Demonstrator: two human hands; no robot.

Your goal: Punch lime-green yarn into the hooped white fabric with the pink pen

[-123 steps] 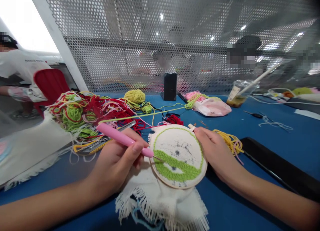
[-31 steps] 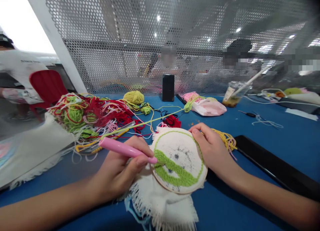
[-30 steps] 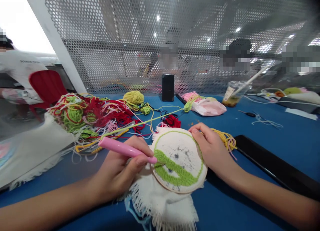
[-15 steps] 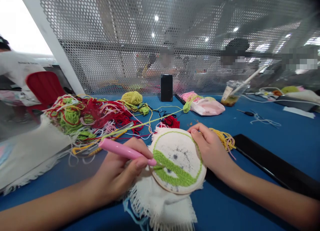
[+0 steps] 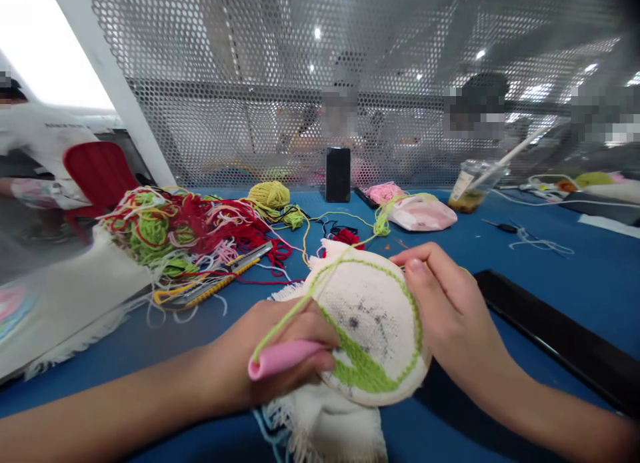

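My left hand [image 5: 280, 343] is closed around a pink punch needle [image 5: 283, 359], its tip hidden behind the fingers at the fabric. Green yarn [image 5: 287, 316] enters the tool's back end and runs up across the hoop's top edge. My right hand [image 5: 445, 303] pinches the right rim of a round embroidery hoop [image 5: 376, 316], which is tilted. White cloth stretched in it bears a green looped outline, a green band in the lower part and dark drawn marks. Frayed cloth [image 5: 335, 423] hangs below the hoop.
Tangled yarn [image 5: 195, 229] and a yellow box cutter [image 5: 225, 276] lie at left. A phone [image 5: 338, 175] stands against the mesh partition [image 5: 240, 69]. A plastic cup [image 5: 470, 186] with a straw is at back right. A long black object [image 5: 550, 336] lies at right.
The pink punch needle has swung so its back end points down toward me. The hoop has turned and shifted slightly right, and the green yarn now crosses over its top edge.
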